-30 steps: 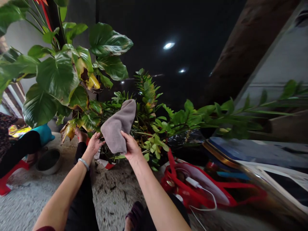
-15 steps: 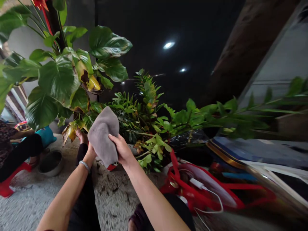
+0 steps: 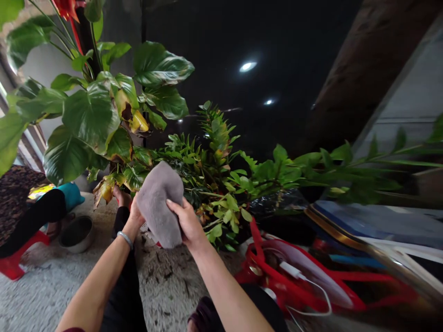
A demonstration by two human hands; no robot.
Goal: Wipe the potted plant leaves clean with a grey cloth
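Note:
A grey piece of plush fabric (image 3: 159, 207), soft and short-piled, is held up in front of me between both hands. My left hand (image 3: 137, 214) grips its left edge, with most of the fingers hidden behind it. My right hand (image 3: 188, 220) pinches the right side, its thumb lying on the front surface and the other fingers out of sight behind. The fabric bends along a shallow crease near the right thumb. Below the fabric, a small bit of something red and white shows, mostly covered.
Leafy plants (image 3: 90, 110) rise behind the hands. At right sit a red bag (image 3: 258, 258) with a white cable (image 3: 323, 295) and a stack of flat items (image 3: 374, 221). Left, a person (image 3: 24, 216) sits on a red stool (image 3: 20, 260) beside a metal bowl (image 3: 76, 235).
The view has shifted slightly, so the scene sits a little farther right and lower. Both hands and the plush fabric have moved slightly right and down; the grip looks the same.

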